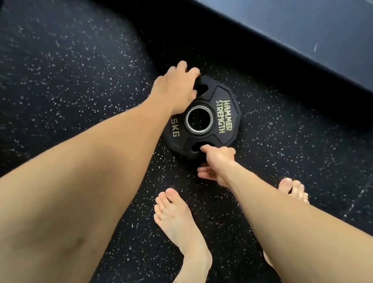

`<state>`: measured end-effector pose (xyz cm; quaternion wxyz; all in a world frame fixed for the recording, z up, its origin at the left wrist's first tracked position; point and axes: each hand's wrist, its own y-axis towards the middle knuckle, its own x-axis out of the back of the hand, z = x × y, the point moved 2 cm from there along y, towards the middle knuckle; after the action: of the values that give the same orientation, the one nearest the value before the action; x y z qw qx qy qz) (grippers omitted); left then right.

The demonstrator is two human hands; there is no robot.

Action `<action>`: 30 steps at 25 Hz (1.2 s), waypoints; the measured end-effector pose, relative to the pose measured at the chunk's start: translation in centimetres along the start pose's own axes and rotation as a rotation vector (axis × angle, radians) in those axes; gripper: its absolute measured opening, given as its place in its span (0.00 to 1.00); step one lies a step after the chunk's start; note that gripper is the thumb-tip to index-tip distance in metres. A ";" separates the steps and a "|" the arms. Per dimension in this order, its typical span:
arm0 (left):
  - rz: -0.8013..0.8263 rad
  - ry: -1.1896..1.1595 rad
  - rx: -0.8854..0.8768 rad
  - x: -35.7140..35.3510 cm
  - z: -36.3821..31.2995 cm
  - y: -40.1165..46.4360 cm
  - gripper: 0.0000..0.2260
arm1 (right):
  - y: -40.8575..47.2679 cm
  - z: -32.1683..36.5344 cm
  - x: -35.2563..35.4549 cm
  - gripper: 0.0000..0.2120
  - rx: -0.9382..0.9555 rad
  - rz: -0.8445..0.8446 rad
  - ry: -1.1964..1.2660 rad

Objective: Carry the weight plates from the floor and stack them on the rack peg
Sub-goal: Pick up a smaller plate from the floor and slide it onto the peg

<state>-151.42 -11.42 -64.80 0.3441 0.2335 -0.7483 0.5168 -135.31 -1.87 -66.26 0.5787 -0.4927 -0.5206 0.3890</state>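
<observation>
A black weight plate (223,115) with yellow lettering and a steel-ringed centre hole lies flat on the speckled rubber floor. My left hand (174,88) grips its far left rim, thumb in the upper grip slot and fingers curled over the edge. My right hand (217,164) holds the near rim, thumb reaching into the lower grip slot and fingers curled under the edge. The rack peg is out of view.
My two bare feet (178,215) stand on the floor just behind the plate, the right one partly hidden by my forearm. A dark raised platform (283,23) with a sharp edge runs diagonally across the upper right. Black speckled floor (55,75) stretches to the left.
</observation>
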 end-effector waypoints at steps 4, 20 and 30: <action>-0.106 0.264 -0.052 0.2 -1.6 0.8 0.18 | 0.7 0.3 -0.3 0.15 0.047 -0.119 0.065; -0.011 -0.900 0.592 11.6 -5.4 -22.5 0.15 | -21.4 1.8 14.1 0.16 0.592 -0.115 -0.302; -0.391 -1.232 0.538 32.2 -18.6 -43.2 0.13 | -51.9 0.9 25.0 0.24 0.783 -0.070 -0.096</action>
<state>-136.94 -9.30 -9.73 -0.1260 0.6913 -0.5976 0.3861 -135.61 11.37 -10.16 0.7108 -0.1980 -0.3757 0.5608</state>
